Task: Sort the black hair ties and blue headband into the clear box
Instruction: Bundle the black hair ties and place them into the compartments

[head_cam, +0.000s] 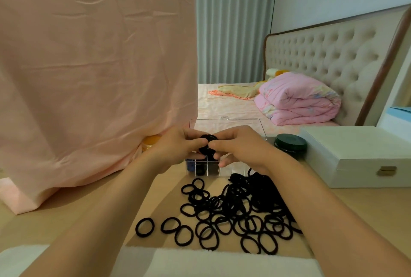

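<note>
A bunch of black hair ties (208, 144) is pinched between my left hand (178, 147) and my right hand (240, 146), just above the clear box (233, 171). The box has compartments and its lid (224, 122) stands open behind my hands. Something blue, likely the headband (190, 165), lies in the front left compartment, with black ties (201, 170) in the one beside it. A large pile of loose black hair ties (233, 212) is spread over the wooden table (89, 214) in front of the box.
A pink cloth (93, 72) hangs down onto the table at the left, partly covering a yellow jar (151, 142). A dark green round tin (290, 144) and a white latched case (360, 156) stand at the right. A white pad (200, 261) lies at the near edge.
</note>
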